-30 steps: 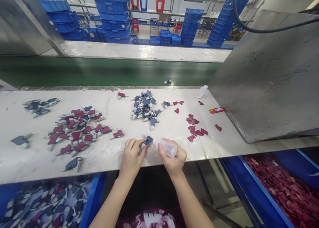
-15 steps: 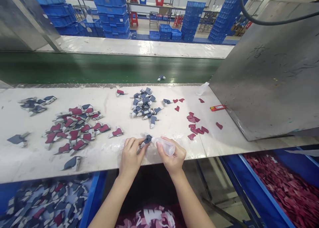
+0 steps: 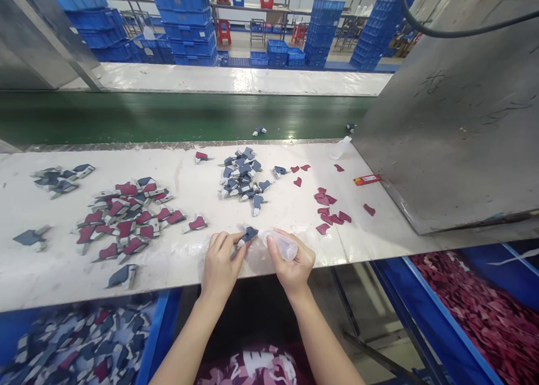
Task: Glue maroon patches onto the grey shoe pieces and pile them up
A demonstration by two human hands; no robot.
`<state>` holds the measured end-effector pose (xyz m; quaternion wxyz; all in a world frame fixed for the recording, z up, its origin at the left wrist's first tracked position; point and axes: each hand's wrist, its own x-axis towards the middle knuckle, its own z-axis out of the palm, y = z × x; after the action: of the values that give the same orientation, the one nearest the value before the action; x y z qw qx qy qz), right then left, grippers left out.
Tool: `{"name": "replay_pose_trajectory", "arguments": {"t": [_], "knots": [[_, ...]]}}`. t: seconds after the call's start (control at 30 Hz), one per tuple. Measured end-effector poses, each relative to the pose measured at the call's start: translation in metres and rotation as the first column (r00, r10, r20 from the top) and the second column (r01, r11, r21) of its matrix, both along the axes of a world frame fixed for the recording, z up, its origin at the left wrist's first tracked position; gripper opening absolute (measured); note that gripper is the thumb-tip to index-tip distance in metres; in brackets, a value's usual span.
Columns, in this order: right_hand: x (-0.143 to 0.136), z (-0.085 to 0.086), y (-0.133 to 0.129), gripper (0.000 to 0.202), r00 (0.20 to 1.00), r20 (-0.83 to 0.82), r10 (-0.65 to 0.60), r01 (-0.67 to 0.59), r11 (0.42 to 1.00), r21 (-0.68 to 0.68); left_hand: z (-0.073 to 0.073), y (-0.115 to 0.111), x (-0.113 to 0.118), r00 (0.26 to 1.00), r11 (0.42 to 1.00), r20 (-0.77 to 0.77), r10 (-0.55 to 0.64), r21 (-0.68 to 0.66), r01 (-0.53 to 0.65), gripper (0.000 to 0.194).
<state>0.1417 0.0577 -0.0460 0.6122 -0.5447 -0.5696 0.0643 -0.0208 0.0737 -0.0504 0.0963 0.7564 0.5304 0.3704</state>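
Observation:
My left hand [image 3: 222,261] is closed, pinching a small dark-blue and white plastic part [image 3: 249,234] near the table's front edge. Wrapped in my right hand [image 3: 295,261] is a translucent squeeze bottle [image 3: 286,246], tilted so that its nozzle points left at the part. Whether the tip touches the part, I cannot tell. Ahead of my hands lies a heap of similar blue and white parts [image 3: 242,174]. Loose maroon flat pieces [image 3: 324,197] lie to the right. On the left is a pile of parts with maroon faces [image 3: 126,216].
A green conveyor belt [image 3: 189,115] runs beyond the white table [image 3: 177,267]. At right stand a metal panel [image 3: 458,115] and a red-yellow packet [image 3: 366,179]. Below the edge are a bin of parts [image 3: 160,329] at left and a bin of maroon pieces [image 3: 446,329] at right.
A part on the conveyor belt has shifted left, and another now shows on the belt at the right. The squeeze bottle's nozzle has moved very slightly right; my left hand stays nearly still.

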Motion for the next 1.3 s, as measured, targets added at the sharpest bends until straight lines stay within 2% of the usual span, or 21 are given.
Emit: {"name": "replay_pose_trajectory", "arguments": {"t": [0.33,0.83,1.3], "knots": [[0.002,-0.002,-0.007,0.008,0.995,-0.070,-0.064,0.063,0.998,-0.027,0.000,0.000,0.002,1.000,1.000,0.011,0.008,0.011,-0.009,0.009],[0.001,0.007,-0.005,0.009,0.994,0.013,0.105,-0.104,0.993,-0.049,0.000,0.001,0.001,0.999,1.000,0.040,-0.014,0.002,0.014,0.008],[0.000,0.009,-0.002,0.014,0.988,0.005,0.154,-0.153,0.986,-0.064,-0.001,0.001,0.001,0.998,1.000,0.062,-0.023,0.001,0.023,0.008]]}}
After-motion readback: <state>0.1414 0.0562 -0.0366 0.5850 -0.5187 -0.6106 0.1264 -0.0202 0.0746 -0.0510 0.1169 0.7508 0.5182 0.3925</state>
